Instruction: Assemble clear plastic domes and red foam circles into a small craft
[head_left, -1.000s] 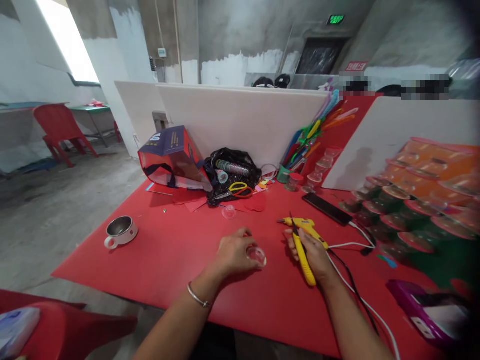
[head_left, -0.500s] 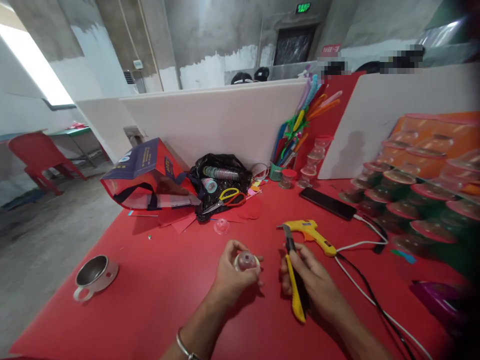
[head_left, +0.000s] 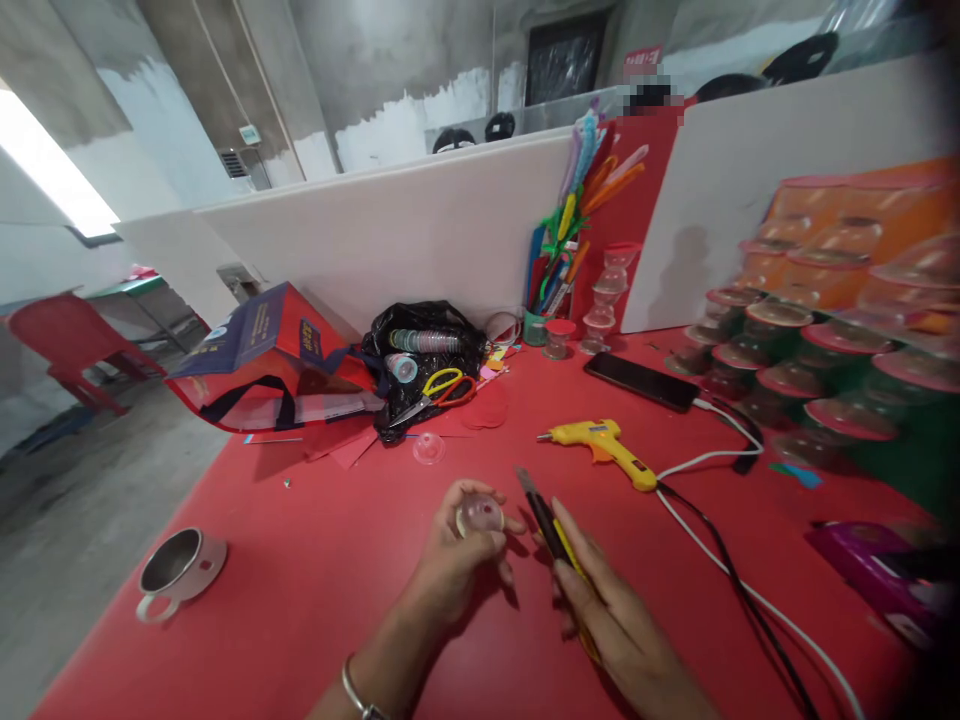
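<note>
Near the middle of the red table [head_left: 300, 590], my left hand [head_left: 459, 560] is closed round a small clear plastic dome [head_left: 481, 513] with a dark spot on top. My right hand [head_left: 600, 610] grips a yellow and black utility knife [head_left: 553, 535], its blade out and pointing up and left, a short gap from the dome. A yellow glue gun [head_left: 600, 445] lies beyond the knife. Behind my left hand, a clear pinkish lid-like piece [head_left: 428, 448] rests on the table.
A metal cup [head_left: 182, 573] stands at the left. Scissors [head_left: 431, 398] lie on a black plastic bag [head_left: 382, 415] beside a red and blue bag [head_left: 259, 335]. A phone [head_left: 641, 382], cables and stacked clear cups [head_left: 780, 385] are at the right, a purple object [head_left: 870, 560] nearer.
The knife has tilted, its blade swinging left toward the dome. My right hand has turned with it. The dome is tipped a little differently in my left hand, and the camera view has shifted.
</note>
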